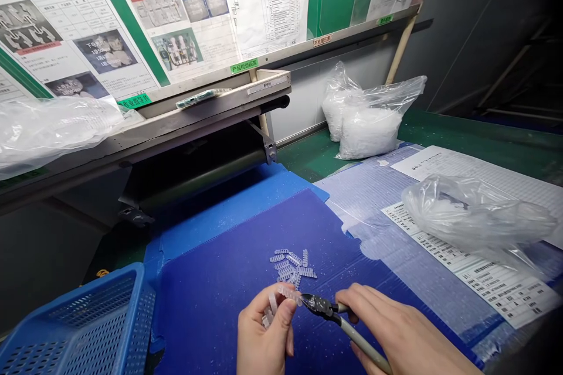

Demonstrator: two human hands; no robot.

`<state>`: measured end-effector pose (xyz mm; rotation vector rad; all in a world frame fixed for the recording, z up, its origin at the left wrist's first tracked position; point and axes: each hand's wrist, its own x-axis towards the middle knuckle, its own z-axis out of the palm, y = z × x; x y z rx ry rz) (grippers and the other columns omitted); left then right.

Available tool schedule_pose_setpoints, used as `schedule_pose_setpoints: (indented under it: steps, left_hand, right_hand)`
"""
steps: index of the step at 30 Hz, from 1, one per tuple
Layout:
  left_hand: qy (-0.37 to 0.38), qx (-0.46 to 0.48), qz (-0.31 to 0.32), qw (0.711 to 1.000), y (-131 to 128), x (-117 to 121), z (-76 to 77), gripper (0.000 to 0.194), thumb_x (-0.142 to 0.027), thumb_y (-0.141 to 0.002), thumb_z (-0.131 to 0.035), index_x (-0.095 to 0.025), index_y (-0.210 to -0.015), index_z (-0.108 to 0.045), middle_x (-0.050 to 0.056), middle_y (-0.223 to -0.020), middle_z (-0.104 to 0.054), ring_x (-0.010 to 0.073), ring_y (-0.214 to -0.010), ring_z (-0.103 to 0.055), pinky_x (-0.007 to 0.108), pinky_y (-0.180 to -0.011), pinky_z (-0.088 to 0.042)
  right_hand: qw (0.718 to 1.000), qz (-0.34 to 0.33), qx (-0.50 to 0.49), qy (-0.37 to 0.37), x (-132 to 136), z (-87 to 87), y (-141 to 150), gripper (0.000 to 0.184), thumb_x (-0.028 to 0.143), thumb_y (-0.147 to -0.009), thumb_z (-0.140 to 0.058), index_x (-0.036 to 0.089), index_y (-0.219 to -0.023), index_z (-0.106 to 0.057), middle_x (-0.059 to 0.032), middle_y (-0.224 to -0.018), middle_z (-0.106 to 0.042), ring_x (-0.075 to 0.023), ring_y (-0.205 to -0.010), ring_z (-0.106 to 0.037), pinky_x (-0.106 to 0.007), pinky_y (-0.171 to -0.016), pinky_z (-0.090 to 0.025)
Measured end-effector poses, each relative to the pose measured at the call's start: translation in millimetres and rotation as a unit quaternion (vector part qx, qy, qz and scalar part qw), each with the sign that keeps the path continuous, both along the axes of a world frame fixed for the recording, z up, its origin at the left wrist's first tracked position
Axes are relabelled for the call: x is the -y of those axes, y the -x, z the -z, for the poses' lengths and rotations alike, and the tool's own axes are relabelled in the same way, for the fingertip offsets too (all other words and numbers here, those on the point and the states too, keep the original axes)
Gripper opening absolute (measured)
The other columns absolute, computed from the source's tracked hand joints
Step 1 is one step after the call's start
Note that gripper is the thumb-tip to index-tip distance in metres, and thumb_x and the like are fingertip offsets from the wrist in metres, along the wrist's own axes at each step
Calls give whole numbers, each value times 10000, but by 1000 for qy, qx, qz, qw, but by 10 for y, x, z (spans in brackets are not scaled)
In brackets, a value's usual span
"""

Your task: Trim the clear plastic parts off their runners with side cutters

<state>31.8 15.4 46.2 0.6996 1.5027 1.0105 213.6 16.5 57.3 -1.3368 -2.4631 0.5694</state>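
Pinched in the left grip (264,334), thumb and fingertips almost closed, a translucent moulded plastic strip (288,292), its comb-like end raised toward the cutting edge, probably to keep that end exposed and steady; wrapped round the grey handles of a pair of side cutters (323,307), the right grip (396,328), fingers curled and firmly closed, the cutters' jaws right at the strip's end, apparently angled for close, controlled work; just beyond both grips, on a dark blue mat (211,304), a small loose heap of similar strips (290,263), seemingly kept within easy reach; at the mat's near left, a blue plastic mesh basket (74,328), perhaps placed as a handy catch for loose pieces; to the right, on the green counter (461,140), printed sheets (505,287) partly under a crumpled clear bag (475,211); farther back, two bags of white parts (369,123), beside a board of posted inspection charts (162,12).
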Motion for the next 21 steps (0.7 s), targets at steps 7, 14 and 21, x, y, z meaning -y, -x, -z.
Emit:
schedule_pose_setpoints:
  steps: [7, 14, 21]
  left_hand:
    - [11, 8, -6, 1000, -26, -4, -33, 420, -481, -570, -706, -105, -750, -660, -60, -321, -350, 42, -294, -253, 178, -341, -179]
    - [14, -8, 13, 1000, -4, 2, 9, 435, -484, -606, -680, -86, -779, -650, -62, -335, -343, 36, -304, -250, 175, -359, -172]
    - [13, -22, 30, 999, 33, 0, -15, 433, -473, -637, -659, -77, -813, -640, -64, -354, -343, 36, -324, -256, 169, -368, -177]
  right_hand:
    - [998, -11, 9, -68, 0, -36, 6, 351, 106, -606, -375, 193, -944, -410, -70, -850, -600, -231, -694, -597, -285, -394, -458]
    - [1000, 2, 5, 14, 52, 51, -29, 390, 74, -600, -373, 230, -957, -382, -20, -878, -579, -203, -767, -593, -257, -473, -473]
    - [998, 8, -2, 61, 29, 24, 28, 357, 78, -622, -388, 222, -949, -393, -34, -877, -566, -215, -799, -582, -273, -516, -478]
